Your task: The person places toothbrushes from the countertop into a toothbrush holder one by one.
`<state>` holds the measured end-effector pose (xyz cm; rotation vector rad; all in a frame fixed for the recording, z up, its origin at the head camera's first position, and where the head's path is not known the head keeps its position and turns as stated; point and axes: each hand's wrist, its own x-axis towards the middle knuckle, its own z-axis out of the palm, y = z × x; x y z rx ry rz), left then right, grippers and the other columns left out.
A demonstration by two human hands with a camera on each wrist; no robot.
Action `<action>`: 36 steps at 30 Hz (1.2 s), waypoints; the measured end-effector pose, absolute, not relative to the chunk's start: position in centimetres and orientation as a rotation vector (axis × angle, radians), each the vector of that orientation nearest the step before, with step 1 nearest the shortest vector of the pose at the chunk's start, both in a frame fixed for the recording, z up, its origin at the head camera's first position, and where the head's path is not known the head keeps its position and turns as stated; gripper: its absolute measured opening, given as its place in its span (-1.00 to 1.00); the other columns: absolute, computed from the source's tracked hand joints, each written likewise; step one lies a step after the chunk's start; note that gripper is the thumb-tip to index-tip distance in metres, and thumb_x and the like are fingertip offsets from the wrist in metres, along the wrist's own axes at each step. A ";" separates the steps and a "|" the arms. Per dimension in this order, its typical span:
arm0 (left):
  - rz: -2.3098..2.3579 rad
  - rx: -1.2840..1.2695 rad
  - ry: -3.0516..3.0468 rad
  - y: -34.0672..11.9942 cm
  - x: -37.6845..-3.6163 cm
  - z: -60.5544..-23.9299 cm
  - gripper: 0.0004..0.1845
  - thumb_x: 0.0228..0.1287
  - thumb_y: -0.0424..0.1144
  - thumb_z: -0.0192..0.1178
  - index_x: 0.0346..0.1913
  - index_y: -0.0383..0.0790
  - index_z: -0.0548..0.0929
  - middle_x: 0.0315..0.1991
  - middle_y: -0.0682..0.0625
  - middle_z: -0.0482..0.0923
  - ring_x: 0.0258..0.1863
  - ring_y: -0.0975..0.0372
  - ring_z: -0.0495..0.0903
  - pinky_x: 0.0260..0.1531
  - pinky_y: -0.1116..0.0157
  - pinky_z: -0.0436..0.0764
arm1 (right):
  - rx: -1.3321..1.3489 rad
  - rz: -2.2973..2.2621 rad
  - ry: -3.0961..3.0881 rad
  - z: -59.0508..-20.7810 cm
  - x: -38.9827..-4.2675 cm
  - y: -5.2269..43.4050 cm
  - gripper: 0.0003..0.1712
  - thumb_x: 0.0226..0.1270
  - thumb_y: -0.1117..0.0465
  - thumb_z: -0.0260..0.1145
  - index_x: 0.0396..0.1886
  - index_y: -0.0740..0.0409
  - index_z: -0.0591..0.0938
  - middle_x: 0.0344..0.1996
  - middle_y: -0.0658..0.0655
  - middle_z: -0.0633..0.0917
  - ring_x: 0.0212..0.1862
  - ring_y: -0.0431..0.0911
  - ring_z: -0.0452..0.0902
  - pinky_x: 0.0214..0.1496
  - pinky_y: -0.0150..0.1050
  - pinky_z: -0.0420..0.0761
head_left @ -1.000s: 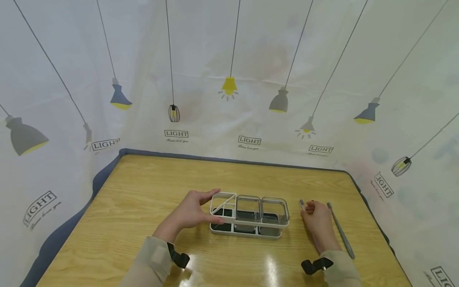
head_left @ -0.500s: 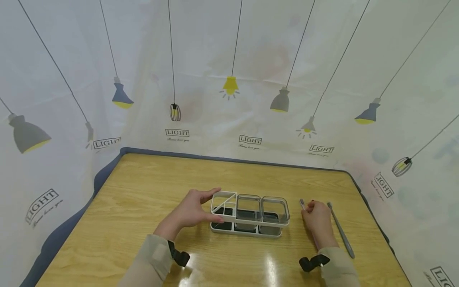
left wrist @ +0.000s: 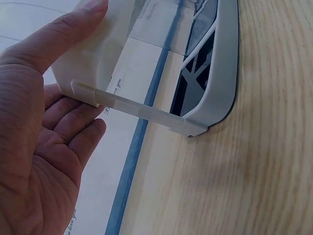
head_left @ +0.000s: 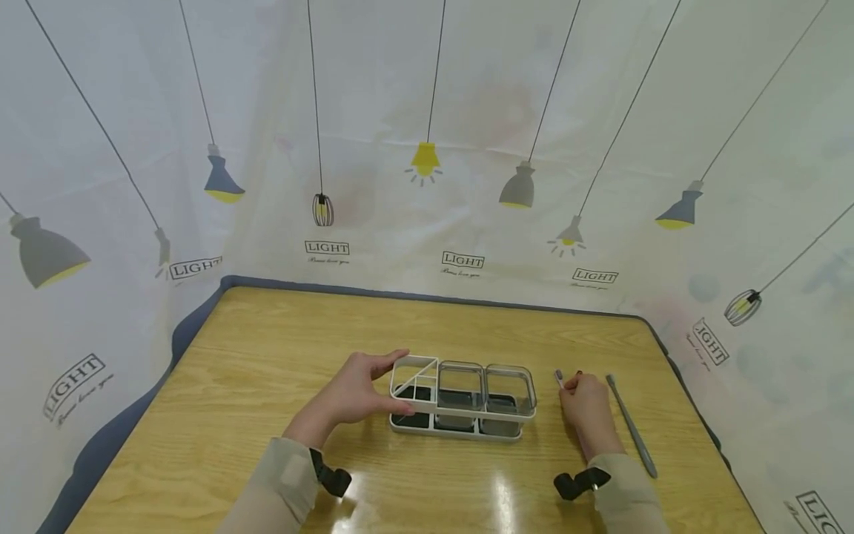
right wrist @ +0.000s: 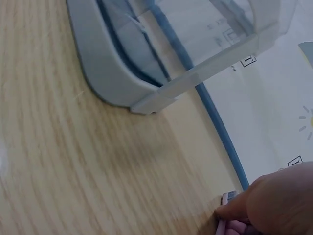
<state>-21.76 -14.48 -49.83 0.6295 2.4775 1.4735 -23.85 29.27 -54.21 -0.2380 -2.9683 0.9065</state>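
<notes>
Hands frame a white three-compartment organizer rack (head_left: 460, 400) at the centre of the wooden table (head_left: 267, 356): the left hand (head_left: 356, 393) grips the rack's left end, thumb on the top rail and fingers round the far side, while the right hand (head_left: 586, 404), at lower right of the frame, pinches a pink toothbrush (head_left: 559, 378) lying flat on the table. A grey toothbrush (head_left: 630, 426) lies just beside it. The thin handle could slip from so slight a pinch, and the knuckles might knock the grey brush toward the table's right edge.
</notes>
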 end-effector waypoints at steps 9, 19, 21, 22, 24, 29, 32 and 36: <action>1.480 0.635 2.476 -14.4 -21.7 -49.6 0.08 -0.05 0.14 0.71 0.56 -0.07 0.46 0.53 -0.09 0.38 0.47 0.00 0.41 0.40 -0.03 0.48 | -0.266 1.011 -2.958 -52.9 -22.7 29.4 -0.75 0.48 0.37 0.23 -0.13 0.57 0.68 -0.16 0.49 0.71 -0.04 0.36 0.65 -0.01 0.18 0.68; 1.490 0.619 2.469 -14.3 -21.7 -49.5 0.09 -0.07 0.14 0.72 0.56 -0.08 0.47 0.52 -0.08 0.38 0.48 -0.01 0.39 0.41 -0.03 0.46 | -0.244 1.065 -2.950 -50.1 -21.5 29.7 -0.71 0.55 0.34 0.27 0.00 0.57 0.68 -0.12 0.48 0.72 -0.12 0.25 0.70 -0.21 -0.03 0.76; 1.492 0.612 2.465 -14.3 -21.7 -49.6 0.09 -0.07 0.13 0.72 0.56 -0.08 0.47 0.52 -0.08 0.39 0.48 0.00 0.39 0.41 -0.04 0.46 | -0.239 1.069 -2.930 -49.6 -21.2 29.6 -0.72 0.55 0.34 0.28 0.00 0.55 0.69 -0.13 0.46 0.73 -0.14 0.22 0.70 -0.22 -0.02 0.75; 1.493 0.612 2.464 -14.3 -21.7 -49.6 0.09 -0.07 0.13 0.72 0.56 -0.08 0.47 0.52 -0.08 0.39 0.49 -0.01 0.39 0.41 -0.04 0.46 | -0.236 1.066 -2.919 -49.4 -21.1 29.6 -0.73 0.56 0.34 0.28 -0.01 0.54 0.69 -0.13 0.45 0.73 -0.14 0.21 0.69 -0.21 -0.02 0.74; 1.495 0.608 2.461 -14.3 -21.7 -49.6 0.09 -0.07 0.11 0.73 0.56 -0.09 0.47 0.52 -0.08 0.39 0.49 -0.01 0.39 0.41 -0.04 0.46 | -0.227 1.059 -2.897 -48.9 -20.9 29.4 -0.74 0.56 0.34 0.28 -0.01 0.52 0.70 -0.16 0.42 0.73 -0.16 0.19 0.69 -0.23 -0.01 0.73; 1.486 0.599 2.461 -14.3 -21.6 -49.5 0.09 -0.06 0.10 0.73 0.56 -0.12 0.47 0.53 -0.08 0.39 0.49 0.00 0.39 0.42 0.00 0.46 | -0.217 1.087 -2.868 -47.5 -20.3 29.0 -0.72 0.58 0.32 0.27 0.03 0.50 0.70 -0.19 0.35 0.72 -0.20 0.12 0.66 -0.28 -0.09 0.70; 1.481 0.597 2.460 -14.3 -21.6 -49.4 0.10 -0.06 0.10 0.73 0.57 -0.14 0.46 0.53 -0.08 0.38 0.49 -0.01 0.38 0.41 -0.01 0.46 | -0.195 1.088 -2.848 -46.5 -20.0 28.7 -0.72 0.60 0.30 0.27 0.05 0.48 0.70 -0.19 0.32 0.72 -0.19 0.10 0.65 -0.25 -0.13 0.67; 1.491 0.607 2.456 -14.2 -21.7 -49.4 0.11 -0.07 0.10 0.73 0.57 -0.14 0.46 0.53 -0.08 0.38 0.49 -0.01 0.38 0.41 -0.04 0.46 | -0.142 1.072 -2.792 -45.2 -19.7 28.2 -0.74 0.59 0.30 0.30 0.01 0.46 0.72 -0.22 0.29 0.73 -0.20 0.10 0.63 -0.24 -0.16 0.63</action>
